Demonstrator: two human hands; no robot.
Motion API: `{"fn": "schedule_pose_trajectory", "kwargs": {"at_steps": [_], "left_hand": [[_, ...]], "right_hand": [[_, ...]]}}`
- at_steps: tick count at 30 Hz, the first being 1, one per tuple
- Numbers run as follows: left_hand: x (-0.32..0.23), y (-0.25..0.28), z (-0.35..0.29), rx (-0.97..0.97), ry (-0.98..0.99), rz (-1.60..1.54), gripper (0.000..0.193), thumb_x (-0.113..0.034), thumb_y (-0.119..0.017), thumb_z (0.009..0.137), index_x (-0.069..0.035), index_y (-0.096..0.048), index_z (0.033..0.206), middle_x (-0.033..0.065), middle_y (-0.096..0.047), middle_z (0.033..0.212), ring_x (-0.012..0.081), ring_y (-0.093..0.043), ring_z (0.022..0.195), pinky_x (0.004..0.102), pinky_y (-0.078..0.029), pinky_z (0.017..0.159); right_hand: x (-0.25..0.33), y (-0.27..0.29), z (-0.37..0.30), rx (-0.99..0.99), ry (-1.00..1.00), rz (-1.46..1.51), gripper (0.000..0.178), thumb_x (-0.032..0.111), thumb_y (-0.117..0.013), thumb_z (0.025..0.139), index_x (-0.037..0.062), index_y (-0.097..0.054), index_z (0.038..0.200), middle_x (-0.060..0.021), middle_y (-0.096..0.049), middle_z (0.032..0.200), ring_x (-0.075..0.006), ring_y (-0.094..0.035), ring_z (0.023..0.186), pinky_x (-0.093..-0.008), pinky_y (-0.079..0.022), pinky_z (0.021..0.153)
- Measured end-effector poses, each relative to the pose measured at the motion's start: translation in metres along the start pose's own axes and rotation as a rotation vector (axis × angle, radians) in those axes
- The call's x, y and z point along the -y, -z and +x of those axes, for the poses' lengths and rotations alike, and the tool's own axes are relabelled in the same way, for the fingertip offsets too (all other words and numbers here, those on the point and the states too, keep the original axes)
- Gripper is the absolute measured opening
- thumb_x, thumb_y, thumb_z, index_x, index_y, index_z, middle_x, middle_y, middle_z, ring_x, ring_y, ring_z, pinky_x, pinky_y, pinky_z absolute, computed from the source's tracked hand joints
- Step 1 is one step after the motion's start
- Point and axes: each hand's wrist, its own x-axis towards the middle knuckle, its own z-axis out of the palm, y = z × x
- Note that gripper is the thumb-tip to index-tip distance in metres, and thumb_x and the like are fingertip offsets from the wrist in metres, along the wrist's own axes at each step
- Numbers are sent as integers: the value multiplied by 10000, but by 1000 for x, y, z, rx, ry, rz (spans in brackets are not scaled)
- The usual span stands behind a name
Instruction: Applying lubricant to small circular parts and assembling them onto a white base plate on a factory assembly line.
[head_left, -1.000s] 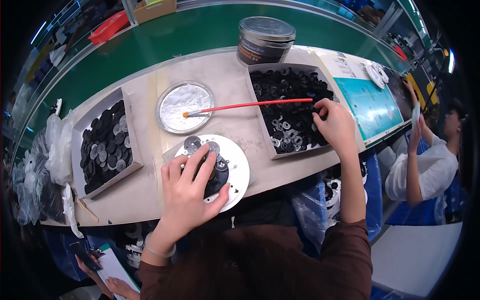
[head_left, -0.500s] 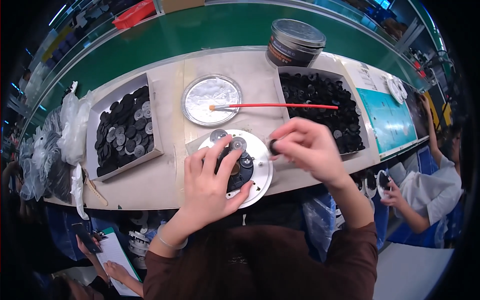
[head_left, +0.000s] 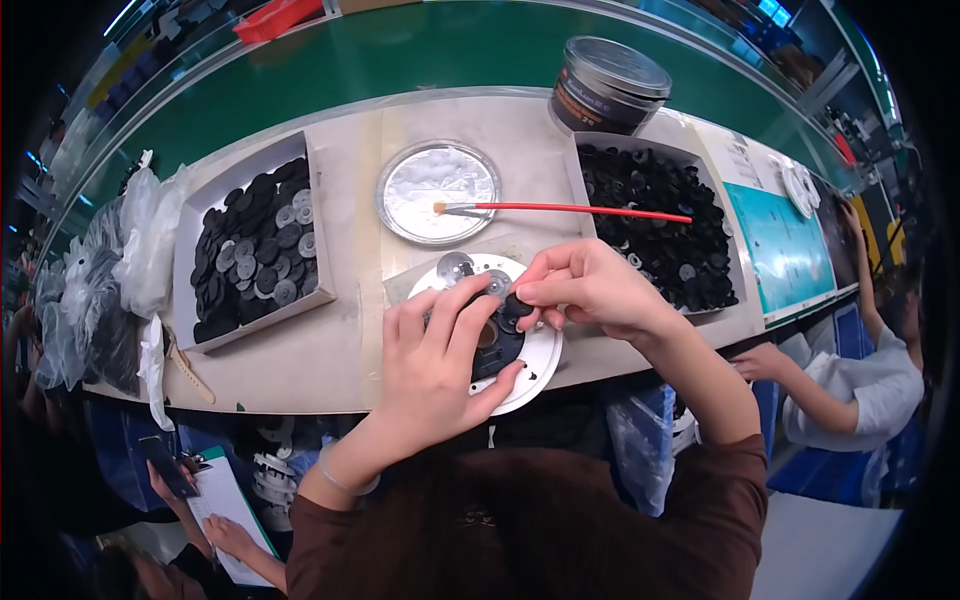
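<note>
A round white plate lies near the table's front edge, carrying a black part and several grey and black gears. My left hand rests over its left side, fingers spread across the gears and the thumb toward the front; it hides much of the assembly. Above the plate's right part, my right hand pinches a small black gear between thumb and fingers. This gear overlaps the others in view, and I cannot tell whether it touches them. A translucent grey gear sits at the plate's far edge.
On the left, a white box holds black and grey discs; a box of small black gears stands right. A red-handled brush spans a round silvery lid and the right box. Behind stands a tin. Co-workers are at both sides.
My right hand has moved left with the black gear, from beside the plate to over the gears on it. The left hand stays on the assembly. The view has shifted slightly.
</note>
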Motion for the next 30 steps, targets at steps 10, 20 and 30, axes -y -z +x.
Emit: {"fn": "schedule_pose_trajectory", "kwargs": {"at_steps": [10, 20, 30], "left_hand": [[0, -1, 0, -9, -10, -12, 536, -237, -728, 596, -57, -509, 1051, 74, -494, 1140, 262, -418, 958, 358, -329, 827], [2, -1, -1, -11, -29, -1, 520, -269, -700, 610, -41, -511, 1038, 68, -482, 1155, 257, -413, 962, 367, -324, 800], [2, -4, -3, -81, -67, 3, 421, -246, -711, 584, -129, -608, 975, 47, -492, 1149, 247, -394, 936, 347, -327, 776]], "right_hand": [[-1, -6, -2, 6, 102, -76, 137, 78, -596, 802, -45, -592, 863, -94, -634, 705, -73, -587, 612, -172, -396, 514], [-1, -10, -7, -54, 290, -406, 108, 68, -626, 781, -19, -582, 827, -11, -607, 664, -53, -568, 579, -159, -389, 490], [2, 31, -52, -723, 317, -1095, 135, 91, -553, 791, -5, -621, 725, -93, -585, 577, -155, -533, 475, -255, -419, 490]]}}
